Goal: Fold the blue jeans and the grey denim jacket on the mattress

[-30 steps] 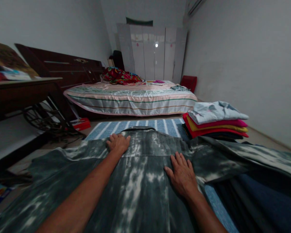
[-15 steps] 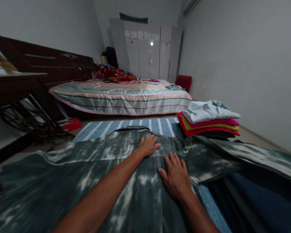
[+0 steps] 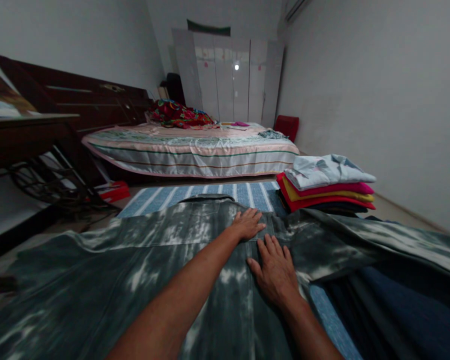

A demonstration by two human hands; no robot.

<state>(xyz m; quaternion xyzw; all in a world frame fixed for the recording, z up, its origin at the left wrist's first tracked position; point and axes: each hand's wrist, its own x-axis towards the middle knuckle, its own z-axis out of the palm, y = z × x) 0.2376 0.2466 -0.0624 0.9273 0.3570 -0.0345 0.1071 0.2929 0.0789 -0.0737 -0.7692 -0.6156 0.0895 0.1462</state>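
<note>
I have both hands on one long-sleeved, dark grey-green garment (image 3: 165, 280) of woven-looking cloth with pale, streaky blotches. It lies spread out in front of me, its collar (image 3: 206, 198) at the far edge and a seam running across just nearer than that. My left hand (image 3: 248, 223) rests on that upper band, to the right of the collar, with the forearm slanting across the cloth. My right hand (image 3: 275, 267) lies slightly nearer and further right, palm down, thumb out to the left, its fingertips just beside the left hand. The grip is open on both sides: the fingers lie extended on the fabric and hold nothing.

Beyond the collar I see a blue-and-white striped cloth (image 3: 255, 195) beneath the garment. On the right, one sleeve (image 3: 333, 245) stretches away over dark navy and black clothes (image 3: 408, 310). Just behind that sleeve stands a pile of folded clothes (image 3: 330, 192) in magenta, mustard, red and black, topped by a pale grey-blue one. Further off is a bed (image 3: 195, 155) with a shiny striped cover and a crumpled red floral quilt (image 3: 183, 115).
</note>
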